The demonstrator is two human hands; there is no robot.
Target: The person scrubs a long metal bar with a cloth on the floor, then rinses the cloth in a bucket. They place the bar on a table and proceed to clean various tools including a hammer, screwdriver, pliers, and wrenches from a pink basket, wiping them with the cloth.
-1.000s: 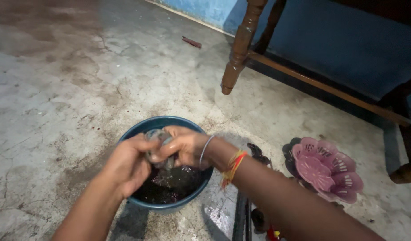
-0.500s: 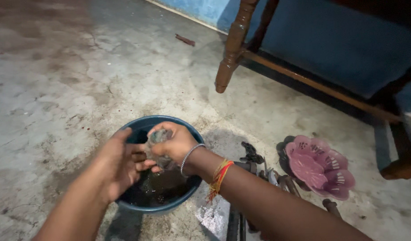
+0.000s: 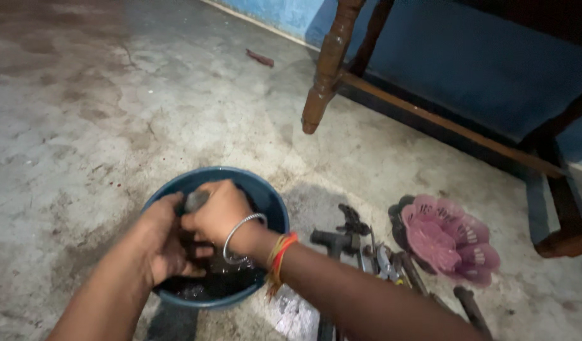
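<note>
Head view, looking down at a cracked concrete floor (image 3: 82, 113).

Bowl (image 3: 275, 205): round, dark blue, on the floor, holding dark liquid; much of its inside is covered by both hands.

Right hand (image 3: 218, 211): over the bowl, fingers curled shut around a small grey object (image 3: 196, 199), of which only the top end shows; its shape cannot be made out. Metal bangle and orange-red threads at the wrist.

Left hand (image 3: 161, 243): low in the bowl, fingers bent in against the right hand; whether it grips anything is hidden.

Tools (image 3: 357, 243): dark metal pieces lying right of the bowl, partly behind the right forearm, blurred.

Basket (image 3: 446, 240): pink, flower-shaped, slotted, beside the tools.

Wooden furniture leg (image 3: 322, 69): turned, upper part cut off by the frame.

Blue wall (image 3: 493, 57) behind.
</note>
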